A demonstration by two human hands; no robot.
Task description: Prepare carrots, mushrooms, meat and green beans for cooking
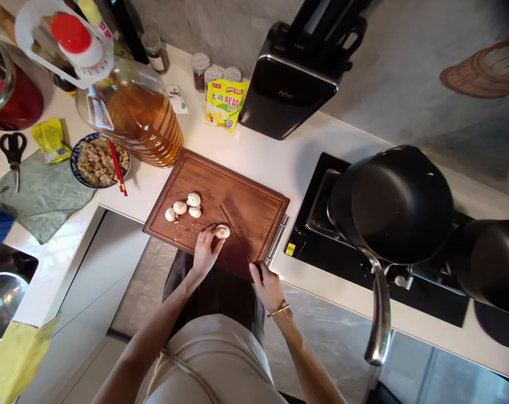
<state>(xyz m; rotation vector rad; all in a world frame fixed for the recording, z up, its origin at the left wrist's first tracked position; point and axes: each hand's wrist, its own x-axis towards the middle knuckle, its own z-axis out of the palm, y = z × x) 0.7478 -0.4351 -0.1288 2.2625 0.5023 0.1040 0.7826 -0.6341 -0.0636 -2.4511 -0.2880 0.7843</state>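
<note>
Garment (216, 359) — knife (235, 232) beside held mushroom (223, 231)

You have room over the board's (254, 191) far right part, beyond the knife (236, 233) and right of the four mushrooms (179, 207). At its far left corner the bottle (132, 120) blocks you; the knife block (285, 95) stands behind, and rightward the pan's (401, 207) handle (380, 314) juts past the counter's (338, 286) near edge.

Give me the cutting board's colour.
The board is reddish brown; it shows in the head view.
</note>
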